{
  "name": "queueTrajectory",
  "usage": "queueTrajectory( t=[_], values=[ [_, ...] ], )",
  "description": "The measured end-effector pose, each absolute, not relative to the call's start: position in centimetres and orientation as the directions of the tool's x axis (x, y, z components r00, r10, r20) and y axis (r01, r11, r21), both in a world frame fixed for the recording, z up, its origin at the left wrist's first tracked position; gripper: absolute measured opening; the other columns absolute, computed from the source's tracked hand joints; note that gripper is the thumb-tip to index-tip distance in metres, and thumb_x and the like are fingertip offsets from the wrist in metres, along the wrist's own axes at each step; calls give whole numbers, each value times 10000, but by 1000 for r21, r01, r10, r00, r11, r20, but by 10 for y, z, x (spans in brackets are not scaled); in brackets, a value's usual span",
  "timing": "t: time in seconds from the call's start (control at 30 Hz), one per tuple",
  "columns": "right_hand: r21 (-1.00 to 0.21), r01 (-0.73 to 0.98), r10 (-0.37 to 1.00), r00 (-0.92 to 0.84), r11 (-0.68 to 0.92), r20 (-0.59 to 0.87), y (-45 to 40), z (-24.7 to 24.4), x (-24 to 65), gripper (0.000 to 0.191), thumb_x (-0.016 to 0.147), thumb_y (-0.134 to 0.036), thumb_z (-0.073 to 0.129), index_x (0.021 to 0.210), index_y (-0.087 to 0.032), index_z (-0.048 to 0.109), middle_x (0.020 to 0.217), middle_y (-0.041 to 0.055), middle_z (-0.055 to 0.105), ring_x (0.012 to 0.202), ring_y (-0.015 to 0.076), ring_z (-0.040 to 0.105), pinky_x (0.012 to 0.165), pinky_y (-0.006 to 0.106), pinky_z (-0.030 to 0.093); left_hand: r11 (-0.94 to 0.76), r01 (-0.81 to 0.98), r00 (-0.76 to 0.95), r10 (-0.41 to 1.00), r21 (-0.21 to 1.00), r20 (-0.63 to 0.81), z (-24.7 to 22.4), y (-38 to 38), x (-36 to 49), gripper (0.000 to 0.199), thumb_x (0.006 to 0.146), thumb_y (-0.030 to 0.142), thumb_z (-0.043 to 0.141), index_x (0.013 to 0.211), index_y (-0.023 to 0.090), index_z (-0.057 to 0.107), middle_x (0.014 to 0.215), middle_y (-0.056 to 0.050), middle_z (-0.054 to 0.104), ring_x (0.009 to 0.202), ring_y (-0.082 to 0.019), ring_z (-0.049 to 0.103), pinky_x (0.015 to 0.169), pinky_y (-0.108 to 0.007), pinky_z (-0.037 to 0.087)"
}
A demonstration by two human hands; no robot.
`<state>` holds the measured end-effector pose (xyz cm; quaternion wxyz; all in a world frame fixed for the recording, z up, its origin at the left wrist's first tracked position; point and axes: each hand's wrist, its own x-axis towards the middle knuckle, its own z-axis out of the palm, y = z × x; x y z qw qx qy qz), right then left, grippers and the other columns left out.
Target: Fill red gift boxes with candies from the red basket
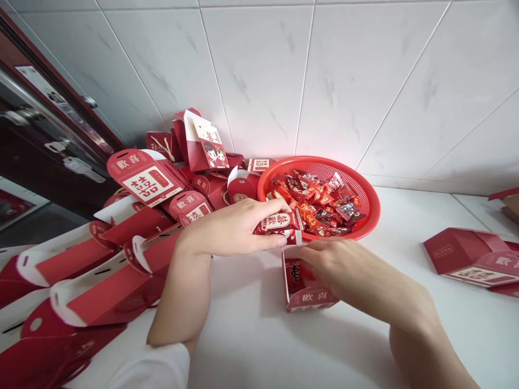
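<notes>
My left hand [235,229], closed, pinches red-and-cream wrapped candies [279,221] between thumb and fingers, just in front of the basket's near rim. Below them stands a small open red gift box [312,301] with a cream-edged rim. A dark red packet [295,274] with a black character lies inside it. My right hand [336,265] reaches over the box with its fingers down in the opening; the fingertips are hidden, so I cannot see whether they hold anything. Behind the box, a red plastic basket [375,213] contains many red and orange wrapped candies [320,202].
Rows of open red boxes [109,286] fill the left side of the white tabletop [243,346]. More boxes [203,143] are heaped against the tiled wall [259,81]. At right lies a red box [466,259]. A door with keys [83,168] borders the far left.
</notes>
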<state>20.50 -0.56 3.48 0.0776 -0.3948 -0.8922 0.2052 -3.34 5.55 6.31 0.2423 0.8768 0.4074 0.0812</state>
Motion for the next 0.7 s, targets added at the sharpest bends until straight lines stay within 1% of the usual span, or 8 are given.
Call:
queueTrajectory(
  t=[0.07,0.13,0.23,0.3,0.4,0.53,0.63,0.7],
  values=[
    [-419,657,742,-668,627,63,-8,42,213,170,987,-186,557,876,-207,684,751,28,654,612,151,567,569,279,401,-545,658,654,756,519,-35,64,53,-33,405,930,509,603,1249,261,640,1065,-24,734,977,-224,684,860,-290,516],
    [-419,663,769,-619,621,161,-9,49,223,214,1017,-222,510,941,-209,710,753,46,678,637,170,610,584,283,448,-536,631,653,757,561,-12,66,51,-31,411,948,509,586,1270,259,637,1129,-29,736,1057,-240,679,900,-300,521],
    [-474,686,833,-483,552,272,-6,55,234,234,1025,-371,540,1060,-218,714,832,66,730,729,207,676,629,304,523,-503,579,648,762,642,12,66,49,-26,492,945,516,599,1362,254,603,1281,-45,710,1225,-275,635,993,-323,515],
    [-544,672,864,-422,502,276,0,57,236,287,1003,-463,579,1090,-220,706,898,77,748,778,223,694,662,322,557,-473,535,644,765,700,24,64,49,-21,549,944,519,614,1429,265,564,1370,-49,678,1310,-286,595,1047,-337,503],
    [-675,587,881,-418,447,220,9,56,233,334,963,-538,631,1023,-215,689,881,62,725,758,208,673,662,322,564,-426,460,645,764,779,37,60,49,-12,552,960,509,612,1463,295,530,1441,-41,642,1332,-275,592,1062,-342,513],
    [-821,434,893,-410,370,186,18,53,224,356,927,-550,688,873,-204,620,758,-6,597,653,149,568,579,274,499,-400,391,628,775,829,78,55,50,-5,559,959,486,634,1469,294,514,1504,-46,591,1370,-280,568,1067,-344,523],
    [-878,332,900,-384,345,208,20,51,221,361,930,-534,695,838,-194,614,763,-6,577,673,143,553,587,269,483,-397,345,625,773,850,107,54,50,-2,568,952,471,658,1470,284,516,1476,-49,613,1409,-280,532,1083,-343,515],
    [-893,279,894,-381,353,235,20,51,221,350,931,-515,702,831,-190,621,774,3,593,701,151,568,613,276,500,-395,324,618,777,860,123,55,50,-2,556,945,468,673,1450,277,542,1438,-49,640,1386,-277,552,1083,-344,513]
  ],
)
